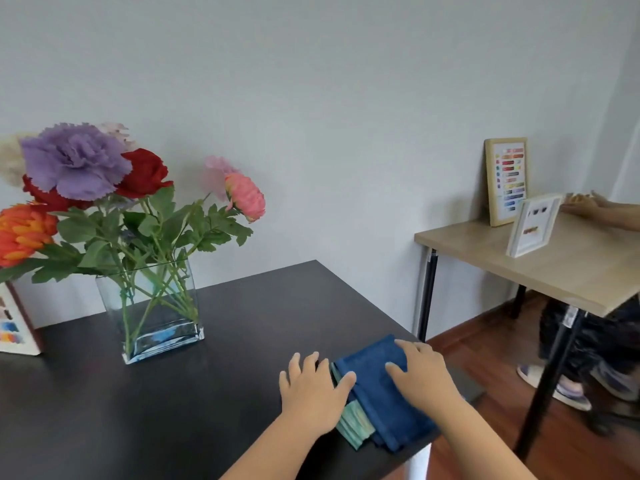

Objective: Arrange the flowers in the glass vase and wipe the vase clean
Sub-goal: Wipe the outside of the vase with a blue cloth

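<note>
A rectangular glass vase [157, 313] stands on the black table [138, 410] at the left, holding several flowers [104, 188]: purple, red, orange and pink blooms with green leaves. A folded blue cloth [377, 386] lies on a folded green cloth [356, 424] near the table's right front corner. My left hand [313, 389] rests flat at the cloths' left edge, thumb touching the blue cloth. My right hand [420, 370] lies flat on top of the blue cloth with straight fingers. Both hands are well to the right of the vase.
A framed picture [14, 327] stands at the table's far left edge. To the right is a wooden table [554, 271] with two picture frames [507, 181] and another person's hand [585, 206]; that person's legs and shoes show beneath it. Wooden floor lies between the tables.
</note>
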